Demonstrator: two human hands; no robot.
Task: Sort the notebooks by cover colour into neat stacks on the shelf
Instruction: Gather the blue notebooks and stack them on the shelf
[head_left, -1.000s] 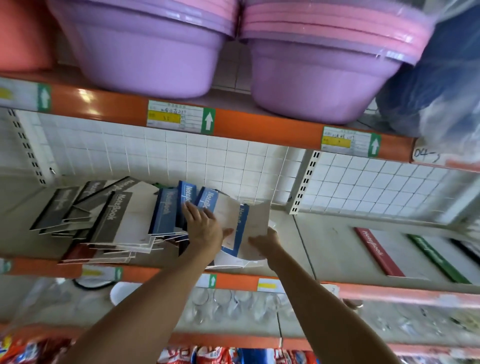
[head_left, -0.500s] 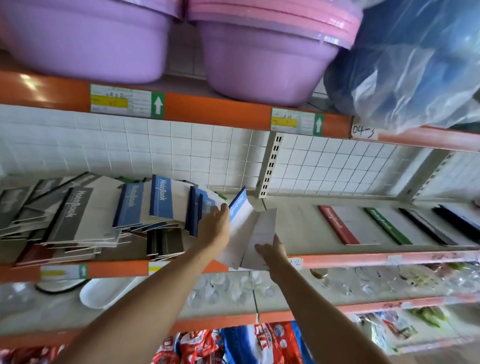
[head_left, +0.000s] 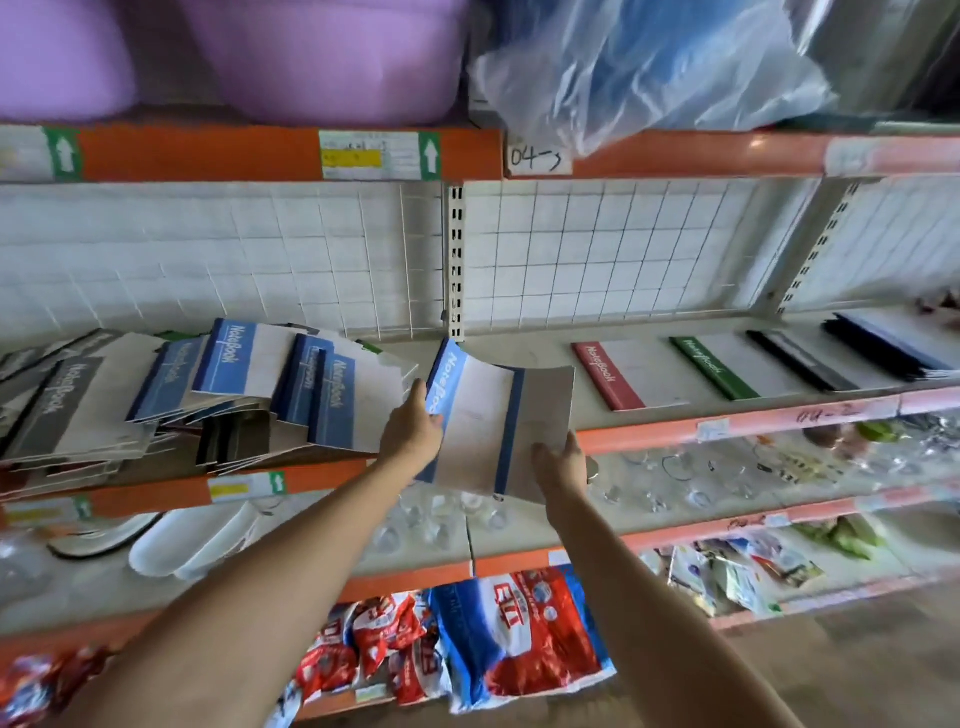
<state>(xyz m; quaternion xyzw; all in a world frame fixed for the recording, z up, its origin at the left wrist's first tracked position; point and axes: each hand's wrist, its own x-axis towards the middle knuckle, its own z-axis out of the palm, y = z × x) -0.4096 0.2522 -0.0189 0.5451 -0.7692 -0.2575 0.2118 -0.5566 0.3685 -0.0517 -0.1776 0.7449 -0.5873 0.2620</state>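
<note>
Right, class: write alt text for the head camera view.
Two hands, left hand and right hand, hold blue notebooks before a shelf; a messy notebook pile lies left, a red notebook right.

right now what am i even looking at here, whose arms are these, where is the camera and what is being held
This is no machine: the arms belong to a person wearing a wide-angle camera on the head, so you look forward and down along their arms at a shop shelf.

The left hand and the right hand hold blue notebooks between them, in front of the shelf edge. At least two seem to be in the grip; the exact count is unclear.

To the left lies a messy pile of notebooks, mostly blue and grey covers. To the right, sorted ones lie flat: a red notebook, a green notebook, then dark notebooks further along.

Above are purple tubs and a plastic-wrapped blue bundle; below, glassware and snack packets.
</note>
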